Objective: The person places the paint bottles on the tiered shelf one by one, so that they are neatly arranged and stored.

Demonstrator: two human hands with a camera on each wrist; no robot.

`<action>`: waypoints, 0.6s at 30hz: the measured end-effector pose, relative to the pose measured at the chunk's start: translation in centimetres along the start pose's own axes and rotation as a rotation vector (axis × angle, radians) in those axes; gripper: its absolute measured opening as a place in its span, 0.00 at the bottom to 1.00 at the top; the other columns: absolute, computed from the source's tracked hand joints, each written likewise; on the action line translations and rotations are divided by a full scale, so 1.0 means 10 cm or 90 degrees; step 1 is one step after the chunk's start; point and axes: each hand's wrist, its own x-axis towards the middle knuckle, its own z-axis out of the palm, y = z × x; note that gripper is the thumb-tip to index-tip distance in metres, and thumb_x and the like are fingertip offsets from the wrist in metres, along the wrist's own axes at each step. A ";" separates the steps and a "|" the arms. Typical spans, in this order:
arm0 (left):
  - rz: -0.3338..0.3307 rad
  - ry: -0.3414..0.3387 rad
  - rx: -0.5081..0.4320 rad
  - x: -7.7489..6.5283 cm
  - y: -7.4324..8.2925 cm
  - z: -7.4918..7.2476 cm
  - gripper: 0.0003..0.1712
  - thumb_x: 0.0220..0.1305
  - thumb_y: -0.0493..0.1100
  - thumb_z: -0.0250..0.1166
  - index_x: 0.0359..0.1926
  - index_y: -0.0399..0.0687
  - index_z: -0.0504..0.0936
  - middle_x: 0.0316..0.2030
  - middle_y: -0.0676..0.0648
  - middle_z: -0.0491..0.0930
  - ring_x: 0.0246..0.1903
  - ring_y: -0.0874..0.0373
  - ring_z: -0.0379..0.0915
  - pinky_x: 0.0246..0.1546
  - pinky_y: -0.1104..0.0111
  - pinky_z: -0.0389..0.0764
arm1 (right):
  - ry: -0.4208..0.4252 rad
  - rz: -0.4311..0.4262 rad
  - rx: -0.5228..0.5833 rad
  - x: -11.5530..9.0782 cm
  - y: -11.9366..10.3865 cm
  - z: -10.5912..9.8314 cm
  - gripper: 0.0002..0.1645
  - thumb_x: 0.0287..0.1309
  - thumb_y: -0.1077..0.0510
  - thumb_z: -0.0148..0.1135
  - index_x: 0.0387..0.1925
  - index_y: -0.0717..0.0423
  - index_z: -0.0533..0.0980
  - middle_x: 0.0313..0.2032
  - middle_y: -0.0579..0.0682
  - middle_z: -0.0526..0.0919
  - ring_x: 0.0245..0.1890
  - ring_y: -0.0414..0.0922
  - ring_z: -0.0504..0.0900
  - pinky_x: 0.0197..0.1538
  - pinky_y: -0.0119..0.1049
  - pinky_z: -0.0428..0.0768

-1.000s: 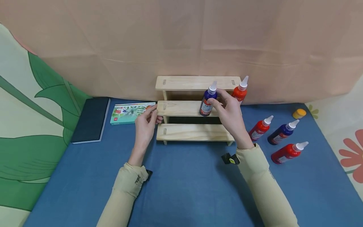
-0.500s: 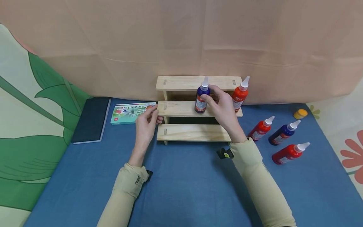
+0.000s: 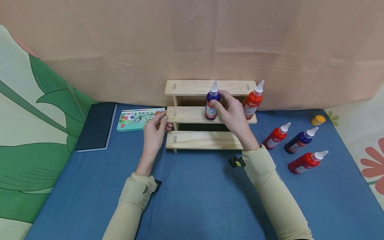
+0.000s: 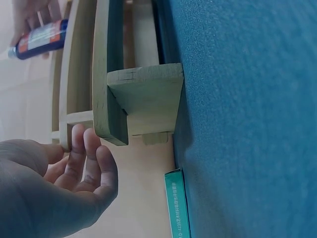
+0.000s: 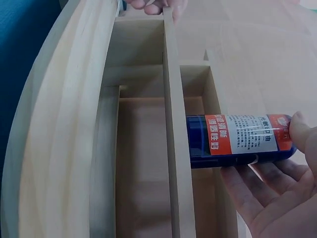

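A three-tier wooden step rack [image 3: 204, 139] stands on the table by the back wall. My right hand [image 3: 234, 115] holds a dark blue paint bottle [image 3: 211, 110] with a white nozzle, upright on the middle tier. In the right wrist view, thumb and fingers lie around the upper part of that bottle [image 5: 242, 134], whose base meets the shelf board. A red paint bottle [image 3: 251, 105] stands at the right end of the same tier. With thumb and fingers, my left hand [image 3: 154, 135] pinches the left end of the middle board, also seen in the left wrist view.
Right of the rack are two more red bottles [image 3: 273, 139] [image 3: 304, 162], another blue bottle [image 3: 298, 141] and a yellow round lid [image 3: 318, 120]. To the left lie a green box [image 3: 135, 121] and a dark notebook [image 3: 96, 126]. A beige cloth [image 3: 192, 46] hangs behind.
My right hand has shifted left along the middle tier with the blue bottle, moving away from the red one there. The left hand has stayed at the board's end.
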 end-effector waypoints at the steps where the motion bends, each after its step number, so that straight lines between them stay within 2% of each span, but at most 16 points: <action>1: -0.001 0.000 0.001 0.00 0.00 0.00 0.19 0.83 0.38 0.59 0.67 0.33 0.82 0.34 0.33 0.88 0.31 0.44 0.86 0.37 0.59 0.90 | -0.003 0.001 -0.002 0.00 0.00 0.00 0.31 0.77 0.57 0.65 0.74 0.65 0.71 0.66 0.64 0.80 0.65 0.59 0.80 0.69 0.56 0.78; 7: 0.000 0.003 0.009 0.00 -0.02 0.00 0.19 0.83 0.39 0.59 0.67 0.35 0.82 0.34 0.34 0.89 0.30 0.49 0.86 0.38 0.56 0.90 | -0.021 0.003 -0.002 -0.04 -0.01 -0.03 0.33 0.79 0.55 0.62 0.77 0.64 0.67 0.70 0.63 0.76 0.68 0.59 0.77 0.70 0.57 0.77; 13: 0.005 -0.001 0.004 0.00 -0.03 0.00 0.20 0.84 0.39 0.58 0.68 0.35 0.82 0.35 0.33 0.89 0.32 0.45 0.86 0.37 0.59 0.90 | -0.019 0.006 0.032 -0.13 0.00 -0.10 0.34 0.78 0.55 0.64 0.78 0.62 0.67 0.72 0.60 0.75 0.70 0.55 0.76 0.71 0.53 0.76; 18: 0.005 0.000 0.004 0.00 -0.02 0.01 0.19 0.84 0.39 0.59 0.67 0.34 0.82 0.34 0.34 0.89 0.32 0.44 0.87 0.37 0.58 0.89 | -0.009 0.012 0.048 -0.23 0.04 -0.18 0.34 0.78 0.57 0.65 0.77 0.62 0.68 0.72 0.58 0.76 0.70 0.54 0.77 0.72 0.53 0.75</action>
